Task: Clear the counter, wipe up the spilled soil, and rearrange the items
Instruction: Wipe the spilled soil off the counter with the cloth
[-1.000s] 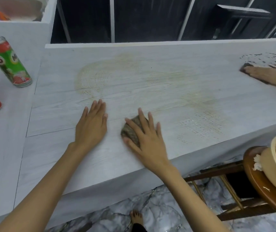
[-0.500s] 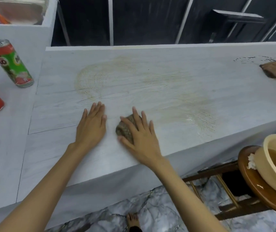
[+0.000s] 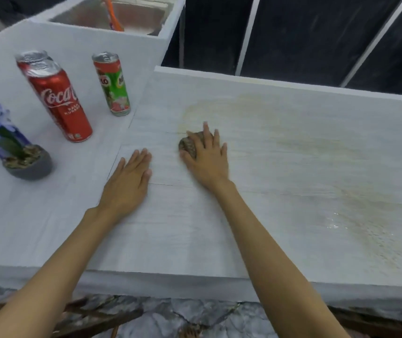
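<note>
The counter point(image 3: 292, 167) looks like matt, pale wood-grain laminate, faintly stained; both cans point(image 3: 58, 101) are glossy metal.

Legend, lettering on the two upright drink cans.
(a) Red can point(image 3: 57, 98): lettered "Coca" in large white script, cut off by the curve of the can; beneath, marked with two short lines of small white capitals, the upper read as "RASA", the lower too blurred to read.
(b) Green-and-red can point(image 3: 114, 86): marked with the fragments "LO" and "M" in green letters on white patches, the rest turned out of sight.
</note>
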`<state>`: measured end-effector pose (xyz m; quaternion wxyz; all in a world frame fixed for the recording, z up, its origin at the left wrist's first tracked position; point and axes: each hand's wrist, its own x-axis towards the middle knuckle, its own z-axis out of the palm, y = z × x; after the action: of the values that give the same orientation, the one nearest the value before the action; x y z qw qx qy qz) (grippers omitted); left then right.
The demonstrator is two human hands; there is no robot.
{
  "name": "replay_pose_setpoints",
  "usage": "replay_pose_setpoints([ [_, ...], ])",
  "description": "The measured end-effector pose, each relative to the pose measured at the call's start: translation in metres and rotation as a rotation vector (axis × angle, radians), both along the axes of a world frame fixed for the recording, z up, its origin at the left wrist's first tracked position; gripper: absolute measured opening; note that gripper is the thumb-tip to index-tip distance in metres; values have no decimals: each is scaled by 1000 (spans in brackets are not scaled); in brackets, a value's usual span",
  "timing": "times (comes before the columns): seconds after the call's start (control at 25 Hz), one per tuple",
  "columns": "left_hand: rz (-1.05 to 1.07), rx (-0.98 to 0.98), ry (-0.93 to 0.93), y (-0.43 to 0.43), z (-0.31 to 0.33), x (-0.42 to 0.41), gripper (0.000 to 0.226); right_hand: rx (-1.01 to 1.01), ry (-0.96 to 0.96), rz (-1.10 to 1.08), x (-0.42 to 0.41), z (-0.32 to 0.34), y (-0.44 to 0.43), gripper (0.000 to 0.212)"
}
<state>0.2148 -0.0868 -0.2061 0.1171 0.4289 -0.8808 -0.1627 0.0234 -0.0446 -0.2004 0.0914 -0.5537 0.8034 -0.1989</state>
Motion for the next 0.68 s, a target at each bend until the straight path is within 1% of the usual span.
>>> replay_pose_setpoints([
  [0.08,18,-30,17,0,-3,0,48,-17,35,219,39,-2,17,57],
  [0.16,33,-66,23,1,-6,-1,47,-46,62,296,20,-5,42,56],
  [0.24,44,-93,12,2,-7,-2,49,-6,50,221,-30,-2,44,55],
  [0.32,50,-110,3,2,-8,-3,52,29,-3,31,-73,4,16,55],
  [0.36,54,-113,0,2,-8,-3,52,35,-16,-42,-78,6,-4,55],
  [0.4,56,-112,6,2,-7,-3,53,27,-11,-64,-70,6,-23,55],
  [0.44,59,-100,32,2,-7,-3,53,3,-7,-23,-52,7,-37,54],
  [0.52,111,-11,173,4,-3,-2,47,-86,-15,207,-4,3,-44,51],
  [0.6,249,130,423,12,8,6,41,-139,-37,444,35,-3,-27,47],
  [0.64,311,186,526,20,14,12,39,-153,-59,499,43,-4,-17,46],
  [0.68,371,219,586,30,20,21,37,-167,-87,524,51,-1,-12,45],
])
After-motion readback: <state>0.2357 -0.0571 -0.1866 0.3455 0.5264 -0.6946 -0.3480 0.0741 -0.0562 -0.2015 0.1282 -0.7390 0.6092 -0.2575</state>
